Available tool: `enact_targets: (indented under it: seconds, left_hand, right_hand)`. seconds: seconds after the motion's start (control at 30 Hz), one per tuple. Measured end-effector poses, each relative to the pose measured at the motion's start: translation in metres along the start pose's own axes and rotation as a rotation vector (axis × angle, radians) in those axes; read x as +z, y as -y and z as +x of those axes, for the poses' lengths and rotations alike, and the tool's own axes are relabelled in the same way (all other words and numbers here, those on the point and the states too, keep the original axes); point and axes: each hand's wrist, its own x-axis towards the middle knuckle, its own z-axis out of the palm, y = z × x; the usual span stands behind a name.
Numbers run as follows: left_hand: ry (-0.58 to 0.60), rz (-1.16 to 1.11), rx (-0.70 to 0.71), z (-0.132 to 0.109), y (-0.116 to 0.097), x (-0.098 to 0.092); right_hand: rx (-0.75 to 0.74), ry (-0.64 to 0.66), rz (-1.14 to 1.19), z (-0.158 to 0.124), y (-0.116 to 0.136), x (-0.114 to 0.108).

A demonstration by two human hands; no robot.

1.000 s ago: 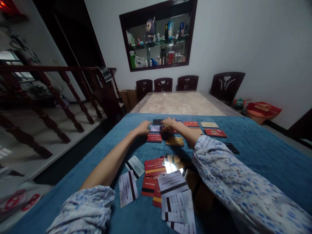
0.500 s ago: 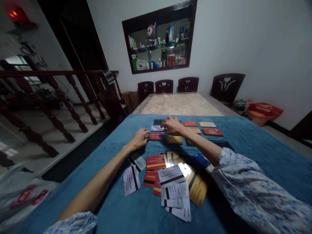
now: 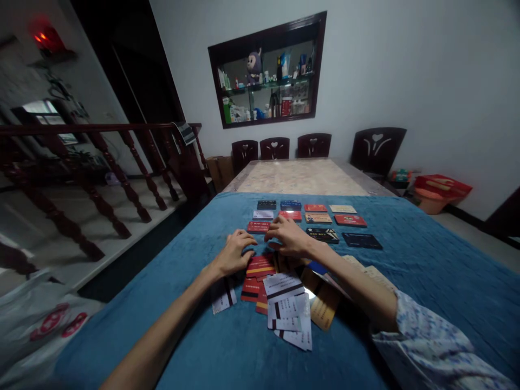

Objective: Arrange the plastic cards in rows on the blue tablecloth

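Observation:
My left hand (image 3: 234, 253) hovers at the left edge of the loose pile, fingers curved and apart, thumb beside the red cards (image 3: 260, 266). My right hand (image 3: 289, 237) is over the pile's far side with bent, spread fingers; no card shows in it. White cards (image 3: 286, 287) with dark stripes overlap in front of the red ones, and a gold card (image 3: 326, 311) lies to their right. Beyond my hands are neat card stacks in rows, among them a red stack (image 3: 258, 227), a black stack (image 3: 322, 234) and a white stack (image 3: 263, 215). My right hand and forearm hide some cards.
A blue cloth (image 3: 182, 325) covers the near part of the table. Farther right lie a dark card stack (image 3: 361, 241) and a red stack (image 3: 350, 220). Chairs (image 3: 314, 145) line the far end, and a railing (image 3: 134, 168) runs along the left.
Both hands have drawn back from the rows of stacks toward the loose pile. More of the stacks now show, and the head view has shifted slightly.

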Motion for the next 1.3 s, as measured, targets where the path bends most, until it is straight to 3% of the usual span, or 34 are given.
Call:
enact_targets:
  seconds: [0.23,0.53,0.87,1.3]
  left_hand:
    - [0.127,-0.049,0.066,-0.014,-0.017,-0.004]
    - [0.256,0.022,0.122,-0.022,-0.029,-0.015]
    - [0.207,0.044,-0.001,-0.026,-0.002,-0.017]
    - [0.127,0.100,0.059,-0.026,0.008,-0.017]
  right_hand:
    - [-0.018,0.060,0.031,-0.007,0.015,0.007]
    - [-0.053,0.045,0.033,-0.012,0.018,0.018]
    - [-0.053,0.041,0.029,-0.014,0.020,0.027]
    - [-0.042,0.039,0.026,-0.013,0.023,0.030]
